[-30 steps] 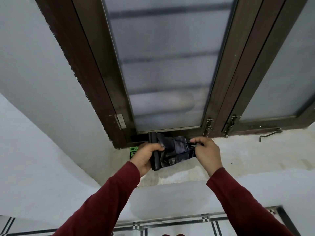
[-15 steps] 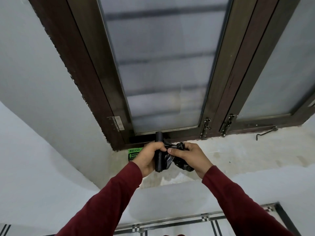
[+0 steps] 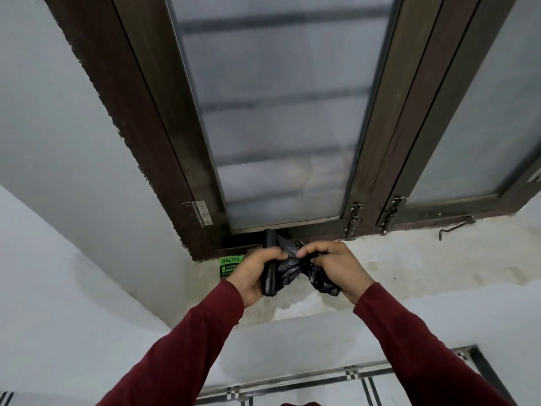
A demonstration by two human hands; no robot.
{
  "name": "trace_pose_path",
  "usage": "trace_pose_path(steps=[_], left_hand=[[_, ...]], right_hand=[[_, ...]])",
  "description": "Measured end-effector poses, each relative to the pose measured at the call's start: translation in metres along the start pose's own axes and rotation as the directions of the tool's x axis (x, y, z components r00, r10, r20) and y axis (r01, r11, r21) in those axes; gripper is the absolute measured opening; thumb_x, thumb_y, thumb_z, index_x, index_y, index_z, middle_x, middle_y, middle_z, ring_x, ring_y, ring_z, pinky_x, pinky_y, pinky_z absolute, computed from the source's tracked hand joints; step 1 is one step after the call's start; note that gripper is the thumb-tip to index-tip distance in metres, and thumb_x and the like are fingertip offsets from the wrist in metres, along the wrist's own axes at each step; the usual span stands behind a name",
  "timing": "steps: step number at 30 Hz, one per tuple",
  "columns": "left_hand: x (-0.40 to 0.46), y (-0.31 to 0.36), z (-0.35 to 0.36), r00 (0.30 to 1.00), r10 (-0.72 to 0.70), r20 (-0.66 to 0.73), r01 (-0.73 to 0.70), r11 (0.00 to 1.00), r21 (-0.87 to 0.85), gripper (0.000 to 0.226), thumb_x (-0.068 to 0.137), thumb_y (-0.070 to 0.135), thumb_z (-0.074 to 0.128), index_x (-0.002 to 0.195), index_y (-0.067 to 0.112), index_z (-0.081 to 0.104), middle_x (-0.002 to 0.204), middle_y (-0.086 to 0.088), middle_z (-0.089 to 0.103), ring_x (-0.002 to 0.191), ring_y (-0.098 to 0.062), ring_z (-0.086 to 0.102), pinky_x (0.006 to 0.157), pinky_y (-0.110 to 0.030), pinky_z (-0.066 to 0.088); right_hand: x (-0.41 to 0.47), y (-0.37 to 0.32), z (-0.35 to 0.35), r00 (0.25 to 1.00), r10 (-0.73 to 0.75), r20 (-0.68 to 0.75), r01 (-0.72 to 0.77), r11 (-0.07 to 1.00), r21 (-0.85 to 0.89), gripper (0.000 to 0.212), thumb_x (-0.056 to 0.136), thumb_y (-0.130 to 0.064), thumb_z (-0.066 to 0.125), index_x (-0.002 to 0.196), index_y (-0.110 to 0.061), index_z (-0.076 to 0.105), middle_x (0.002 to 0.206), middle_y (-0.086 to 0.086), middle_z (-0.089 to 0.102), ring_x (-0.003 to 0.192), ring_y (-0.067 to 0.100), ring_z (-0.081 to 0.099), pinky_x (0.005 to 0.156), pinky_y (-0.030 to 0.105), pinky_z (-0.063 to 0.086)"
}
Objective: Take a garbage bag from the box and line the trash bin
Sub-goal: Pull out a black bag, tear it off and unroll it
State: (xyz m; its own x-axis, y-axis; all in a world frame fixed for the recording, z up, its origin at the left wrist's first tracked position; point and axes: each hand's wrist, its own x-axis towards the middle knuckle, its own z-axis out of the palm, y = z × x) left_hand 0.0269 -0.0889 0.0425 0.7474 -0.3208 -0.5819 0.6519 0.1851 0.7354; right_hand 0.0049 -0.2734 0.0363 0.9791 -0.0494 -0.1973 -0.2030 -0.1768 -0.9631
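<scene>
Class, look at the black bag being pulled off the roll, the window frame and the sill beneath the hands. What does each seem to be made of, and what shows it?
Black bag: thin plastic film, slightly glossy; it crumples into sharp, shiny creases.
Window frame: probably dark-stained wood, matt, with faint grain; it could be laminate.
Sill: likely stone or cement, pale, mottled and stained.

Black garbage bag roll (image 3: 270,269) upright above the windowsill (image 3: 409,265); crumpled bag (image 3: 310,273) trails rightward. Green box (image 3: 229,266) lies on sill, left of roll.
</scene>
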Motion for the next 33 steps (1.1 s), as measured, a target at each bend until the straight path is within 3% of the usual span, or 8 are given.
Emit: trace_pose_path(steps=[6,9,12,17,21,26,30,33], left_hand=[[0.007,-0.001,-0.007,1.0,0.015,-0.016,-0.015,0.999,0.051,0.041,0.087,0.006,0.066,0.127,-0.001,0.067,0.115,-0.022,0.074,0.106,-0.037,0.071,0.098,-0.052,0.058],[0.006,0.001,-0.008,1.0,0.004,0.0,-0.004,0.999,0.039,0.039,0.084,0.008,0.062,0.121,0.001,0.07,0.118,-0.022,0.074,0.108,-0.037,0.071,0.098,-0.051,0.058],[0.004,0.003,-0.006,1.0,-0.001,-0.018,0.001,1.0,-0.031,0.033,0.08,0.011,0.054,0.109,0.005,0.071,0.101,-0.017,0.075,0.089,-0.03,0.07,0.087,-0.042,0.057],[0.004,0.005,-0.009,0.998,0.023,-0.054,-0.024,1.0,-0.012,0.027,0.083,0.013,0.056,0.103,0.006,0.071,0.097,-0.016,0.072,0.084,-0.03,0.068,0.084,-0.039,0.054],[0.004,0.003,-0.006,0.993,0.105,-0.049,-0.103,0.993,0.053,0.026,0.087,0.014,0.076,0.109,0.002,0.075,0.103,-0.018,0.078,0.092,-0.034,0.076,0.084,-0.041,0.061],[0.003,0.003,-0.003,0.975,0.187,-0.124,-0.181,0.982,0.059,0.034,0.085,0.006,0.08,0.116,-0.004,0.071,0.107,-0.024,0.077,0.094,-0.034,0.077,0.076,-0.036,0.064],[0.003,0.003,0.0,0.973,0.188,-0.136,-0.18,0.981,0.071,0.028,0.087,0.009,0.08,0.112,0.001,0.072,0.102,-0.02,0.079,0.089,-0.033,0.079,0.067,-0.035,0.063],[0.003,0.001,0.004,0.97,0.203,-0.131,-0.196,0.978,0.068,0.028,0.087,0.005,0.078,0.113,-0.002,0.072,0.106,-0.021,0.078,0.094,-0.034,0.078,0.071,-0.036,0.064]], right_hand=[[0.001,-0.003,-0.002,0.973,0.062,-0.221,-0.082,0.993,-0.083,0.01,0.076,-0.018,0.069,0.067,-0.021,0.074,0.067,-0.011,0.072,0.072,0.013,0.066,0.065,0.024,0.048],[-0.002,-0.003,0.001,0.962,0.01,-0.274,-0.047,0.991,-0.129,0.034,0.063,-0.04,0.088,0.062,-0.019,0.063,0.058,-0.01,0.062,0.054,0.004,0.057,0.052,0.016,0.045],[-0.003,-0.006,0.005,0.945,-0.092,-0.314,0.019,0.973,-0.228,0.034,0.066,-0.03,0.091,0.065,-0.019,0.058,0.064,-0.005,0.063,0.053,0.002,0.054,0.05,0.014,0.043],[0.002,-0.009,0.001,0.988,-0.091,-0.128,0.058,0.968,-0.246,0.024,0.084,-0.008,0.074,0.087,-0.031,0.078,0.095,-0.01,0.076,0.091,0.01,0.07,0.085,0.025,0.053],[0.004,-0.011,0.003,0.999,-0.034,-0.041,0.024,0.975,-0.221,0.035,0.089,-0.002,0.065,0.084,-0.034,0.081,0.088,-0.017,0.078,0.088,0.002,0.07,0.082,0.019,0.051],[0.003,-0.01,0.006,0.988,0.014,-0.154,-0.028,0.996,-0.089,0.011,0.078,-0.017,0.083,0.081,-0.026,0.077,0.082,-0.004,0.078,0.083,0.018,0.075,0.082,0.034,0.061],[0.004,-0.004,0.005,0.974,-0.075,-0.212,0.018,0.967,-0.255,0.028,0.076,-0.03,0.087,0.101,-0.032,0.075,0.094,-0.014,0.073,0.087,0.001,0.068,0.082,0.019,0.052],[0.004,-0.004,0.007,0.967,-0.128,-0.219,0.048,0.94,-0.338,0.015,0.076,-0.025,0.088,0.081,-0.035,0.078,0.077,-0.02,0.071,0.073,-0.013,0.064,0.075,0.005,0.045]])
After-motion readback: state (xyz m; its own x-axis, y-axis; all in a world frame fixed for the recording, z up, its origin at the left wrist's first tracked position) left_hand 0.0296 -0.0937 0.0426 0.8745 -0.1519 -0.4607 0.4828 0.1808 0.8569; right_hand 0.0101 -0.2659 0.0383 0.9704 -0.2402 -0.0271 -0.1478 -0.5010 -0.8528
